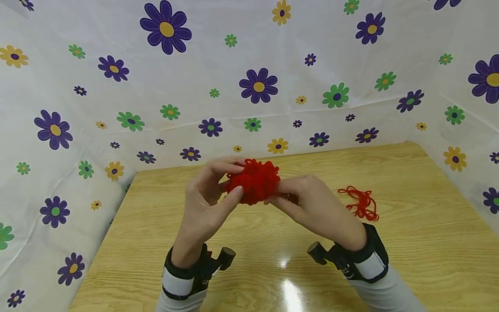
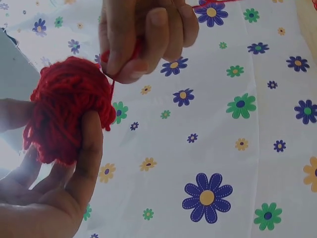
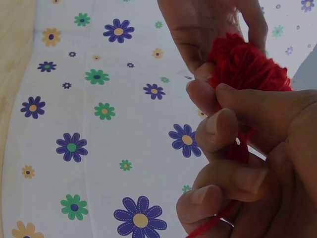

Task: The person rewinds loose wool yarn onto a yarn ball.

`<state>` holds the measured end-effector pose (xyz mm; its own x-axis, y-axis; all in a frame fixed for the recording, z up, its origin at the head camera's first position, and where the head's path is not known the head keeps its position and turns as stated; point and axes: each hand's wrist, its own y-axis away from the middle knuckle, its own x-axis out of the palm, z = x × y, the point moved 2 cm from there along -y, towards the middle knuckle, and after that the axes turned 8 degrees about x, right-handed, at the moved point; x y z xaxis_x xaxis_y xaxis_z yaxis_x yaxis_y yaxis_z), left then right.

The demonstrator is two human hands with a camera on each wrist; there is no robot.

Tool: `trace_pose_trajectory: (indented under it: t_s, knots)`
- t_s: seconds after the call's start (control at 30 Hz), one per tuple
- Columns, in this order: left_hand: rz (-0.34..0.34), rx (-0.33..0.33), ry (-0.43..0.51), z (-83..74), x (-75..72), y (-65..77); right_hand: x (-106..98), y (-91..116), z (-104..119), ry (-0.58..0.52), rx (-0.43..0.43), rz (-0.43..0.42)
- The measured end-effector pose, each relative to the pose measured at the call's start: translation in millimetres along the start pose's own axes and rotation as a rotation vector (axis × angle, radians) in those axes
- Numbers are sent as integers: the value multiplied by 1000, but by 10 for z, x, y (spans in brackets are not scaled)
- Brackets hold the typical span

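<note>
A fluffy ball of red yarn (image 1: pixel 255 182) is held up above the table, between both hands. My left hand (image 1: pixel 206 203) grips it from the left, thumb in front and fingers behind; the left wrist view shows the wound strands of the yarn ball (image 2: pixel 69 109) between thumb and fingers. At its right side my right hand (image 1: pixel 312 206) pinches a strand of the yarn between thumb and forefinger. In the right wrist view, the red strand (image 3: pixel 213 225) runs through the curled fingers of the right hand (image 3: pixel 237 163) and out below.
A loose tangle of red yarn (image 1: pixel 362 203) lies on the wooden table (image 1: pixel 156 260), to the right of the right hand. A white flowered cloth (image 1: pixel 218 78) hangs behind the table and along both sides. Each wrist wears a strap with a small camera mount.
</note>
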<state>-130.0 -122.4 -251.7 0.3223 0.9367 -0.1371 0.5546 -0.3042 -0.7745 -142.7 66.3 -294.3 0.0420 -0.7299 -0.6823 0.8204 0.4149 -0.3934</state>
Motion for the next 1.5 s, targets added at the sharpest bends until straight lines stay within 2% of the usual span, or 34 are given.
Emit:
trace_pose_trajectory:
  t_s: [0.13, 0.27, 0.47, 0.67, 0.77, 0.97, 1.1, 1.23, 1.5]
  knots:
    - [-27, -3, -90, 6, 11, -13, 18, 14, 24, -4, 10, 55]
    - [-26, 1, -160, 22, 41, -28, 20, 24, 48, -3, -3, 88]
    - [-4, 41, -307, 40, 71, -43, 5, 37, 68, -11, -24, 76]
    - [33, 106, -535, 87, 91, -41, -8, 52, 95, -51, -35, 61]
    - [40, 124, -610, 139, 85, -25, -22, 61, 110, -83, -32, 60]
    - [76, 112, -707, 372, 13, 48, -71, 77, 156, -138, -32, 55]
    - [110, 97, -731, 491, -22, 84, -152, 88, 257, -191, -53, 27]
    - [141, 89, -734, 529, -25, 94, -257, 106, 396, -249, -71, -8]
    - [196, 70, -766, 572, -25, 106, -326, 141, 444, -355, -116, -60]
